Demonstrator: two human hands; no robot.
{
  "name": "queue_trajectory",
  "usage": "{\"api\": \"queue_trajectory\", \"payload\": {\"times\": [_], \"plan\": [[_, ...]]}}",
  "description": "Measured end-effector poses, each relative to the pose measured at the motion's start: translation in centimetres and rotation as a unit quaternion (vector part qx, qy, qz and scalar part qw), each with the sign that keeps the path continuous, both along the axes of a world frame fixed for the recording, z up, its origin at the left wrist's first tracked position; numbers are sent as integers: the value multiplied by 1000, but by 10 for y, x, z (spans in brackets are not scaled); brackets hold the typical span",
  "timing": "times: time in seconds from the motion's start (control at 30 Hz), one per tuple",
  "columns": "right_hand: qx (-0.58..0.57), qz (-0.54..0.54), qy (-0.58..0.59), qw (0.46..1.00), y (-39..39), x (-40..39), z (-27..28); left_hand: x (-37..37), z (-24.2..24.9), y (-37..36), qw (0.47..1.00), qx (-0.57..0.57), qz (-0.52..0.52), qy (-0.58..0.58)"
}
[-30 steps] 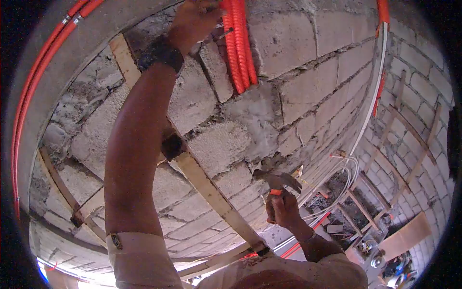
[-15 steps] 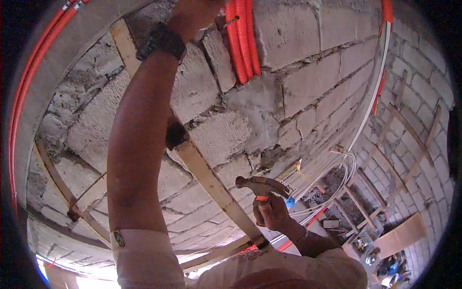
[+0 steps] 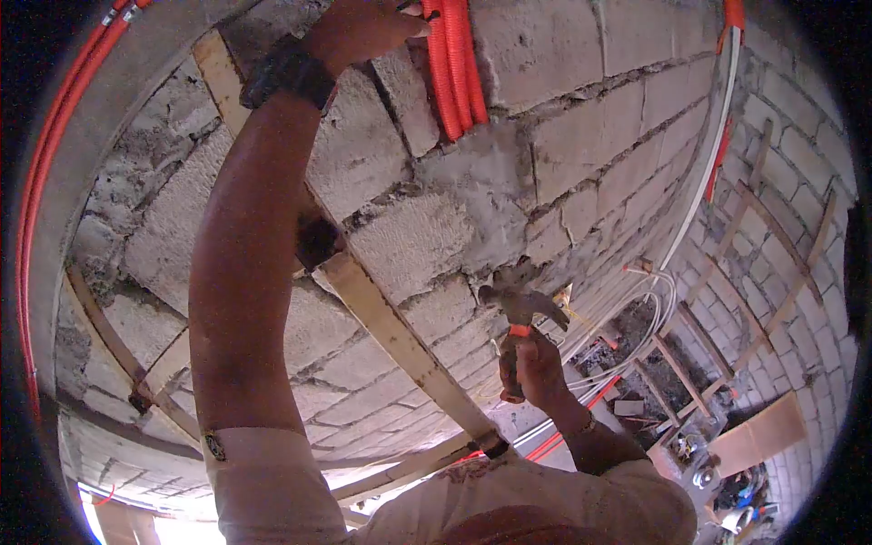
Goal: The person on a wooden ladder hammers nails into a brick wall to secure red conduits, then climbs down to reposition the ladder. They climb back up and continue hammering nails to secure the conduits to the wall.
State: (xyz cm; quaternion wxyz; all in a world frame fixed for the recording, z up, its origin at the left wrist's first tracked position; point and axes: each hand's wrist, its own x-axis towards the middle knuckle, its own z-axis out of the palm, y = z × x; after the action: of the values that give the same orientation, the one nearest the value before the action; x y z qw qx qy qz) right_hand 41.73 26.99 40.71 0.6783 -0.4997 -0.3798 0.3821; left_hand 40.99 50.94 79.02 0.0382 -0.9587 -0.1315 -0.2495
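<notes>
My left hand (image 3: pixel 368 32) is raised at the top edge, beside a bundle of red corrugated conduits (image 3: pixel 451 68). Its fingers are pinched, partly cut off by the frame, and the dark tip of what looks like a nail (image 3: pixel 432 15) pokes out against the conduits. In my right hand (image 3: pixel 538 363), lower down, is a claw hammer (image 3: pixel 522 304) held by its handle close under the head. The hammer's head points up, apart from the conduits, in front of the block wall (image 3: pixel 418 241).
A pale wooden batten (image 3: pixel 400 341) slants across the wall between my arms. Red pipes (image 3: pixel 41 173) run down the far left. To the right are loops of white cable (image 3: pixel 668 309), a wooden ladder-like frame (image 3: pixel 686 372) and a brown board (image 3: pixel 758 434).
My right hand and the hammer have shifted right, and more of the handle shows below the fist. My left hand has come slightly lower in view, and the nail tip appears higher.
</notes>
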Motion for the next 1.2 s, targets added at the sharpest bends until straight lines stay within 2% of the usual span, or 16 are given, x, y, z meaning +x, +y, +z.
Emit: {"api": "queue_trajectory", "payload": {"times": [0.07,0.2,0.27,0.3,0.37,0.47,0.6,0.67,0.73,0.77,0.8,0.87,1.0,1.07,1.13,1.2], "plan": [[11,56,73,996,-1,7,2,-1,-4,7,988,-124,-90,-31],[55,33,38,997,1,15,20,2,-4,22,980,-154,-117,-49],[27,40,49,998,-2,19,21,13,-7,62,940,330,-47,-77],[33,38,50,997,-5,19,7,13,-12,60,938,335,-51,-77],[13,-13,-117,993,8,32,-18,12,-7,46,990,19,-121,-64],[114,-52,-253,959,0,36,33,16,-9,69,979,9,-187,-87],[-15,11,53,998,10,35,46,10,-6,64,990,-34,-123,-51],[-67,68,24,995,19,59,50,10,-7,63,993,-5,-114,-43],[81,-27,-31,996,45,65,65,3,-7,46,994,28,-104,-35],[215,-194,-333,897,58,74,88,-1,-3,26,995,41,-84,-23],[322,-332,-588,664,65,82,118,-3,-2,16,996,58,-66,-12],[308,-281,-490,766,62,76,167,-2,-9,20,994,-30,-102,-37],[328,-296,-505,742,94,89,212,1,-7,31,969,-146,-198,-24],[315,-298,-509,744,100,90,224,-1,-5,30,977,-107,-181,-20],[386,-330,-537,673,102,90,229,-6,-1,21,984,-72,-161,-16],[338,-319,-545,698,115,99,233,-9,-1,15,984,-89,-152,16]]}}
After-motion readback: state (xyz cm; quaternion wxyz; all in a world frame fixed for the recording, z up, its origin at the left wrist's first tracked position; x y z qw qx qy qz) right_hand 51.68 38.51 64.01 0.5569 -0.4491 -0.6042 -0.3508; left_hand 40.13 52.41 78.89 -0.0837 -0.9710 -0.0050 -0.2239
